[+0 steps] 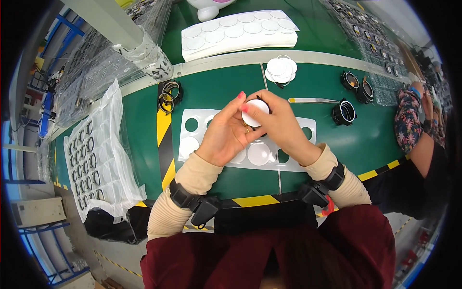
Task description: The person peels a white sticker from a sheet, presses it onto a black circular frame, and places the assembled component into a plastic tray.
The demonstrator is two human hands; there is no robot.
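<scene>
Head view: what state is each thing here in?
White disc, held by left hand and right hand
Near sheet, flat, some round holes open
Sheet stack, flat, round cut-outs in place
Loose discs, piled
Slim tool, lying flat
White tray, partly filled

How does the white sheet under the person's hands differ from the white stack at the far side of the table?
The sheet is one thin layer; the stack is visibly thick. The sheet has open round holes showing green table, while the stack's visible top has its circles filled. The sheet is partly hidden below the hands; the stack lies beyond the pale strip, apart from them. Both are white with rows of circles.
</scene>
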